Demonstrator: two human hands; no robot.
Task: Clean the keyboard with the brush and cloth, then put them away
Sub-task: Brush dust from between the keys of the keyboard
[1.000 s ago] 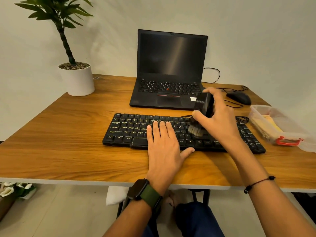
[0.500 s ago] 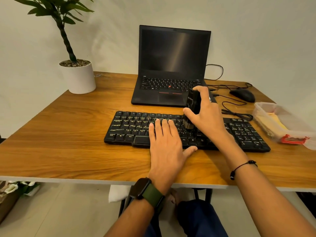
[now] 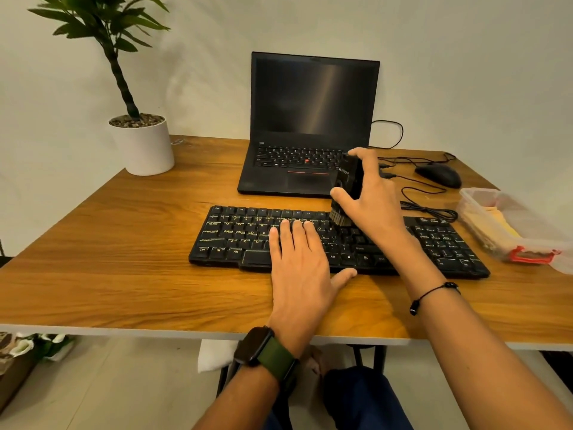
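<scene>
A black keyboard (image 3: 235, 240) lies across the middle of the wooden table (image 3: 108, 249). My left hand (image 3: 299, 265) rests flat on its lower middle keys, fingers spread, thumb on the table. My right hand (image 3: 370, 200) grips a black brush (image 3: 348, 184) upright, with its bristles touching the top key rows right of centre. A yellow cloth (image 3: 496, 225) lies inside a clear plastic box (image 3: 521, 243) at the right edge of the table.
An open black laptop (image 3: 310, 125) stands behind the keyboard. A black mouse (image 3: 438, 175) and looped cables (image 3: 424, 200) lie to its right. A white potted plant (image 3: 142, 144) stands at the back left corner. A wall is close behind.
My right hand has drawn the brush from the keyboard's middle rows up toward its top edge. My left hand has stayed flat on the keys.
</scene>
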